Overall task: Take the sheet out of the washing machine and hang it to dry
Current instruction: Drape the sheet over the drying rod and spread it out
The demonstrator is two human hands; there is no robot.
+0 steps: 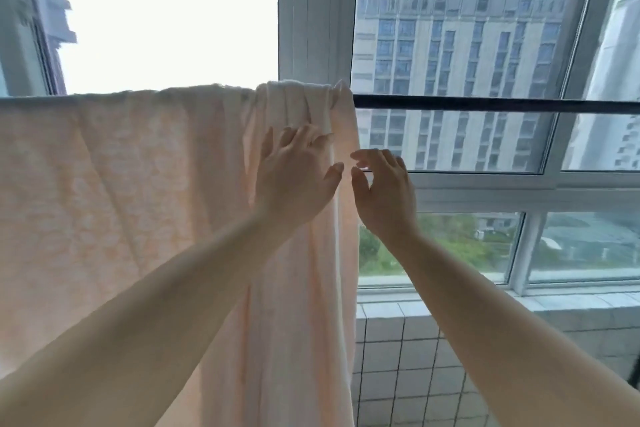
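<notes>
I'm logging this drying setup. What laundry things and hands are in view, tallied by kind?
Sheets: 1, the pale peach sheet, draped over the rod
Drying rods: 1, the dark rod, bare right of the sheet
Hands: 2, left hand on the sheet, right hand beside the sheet's edge
Total: 4

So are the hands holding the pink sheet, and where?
The left hand touches the sheet near its bunched edge, under the rod; a grip cannot be told. The right hand holds nothing.
</notes>
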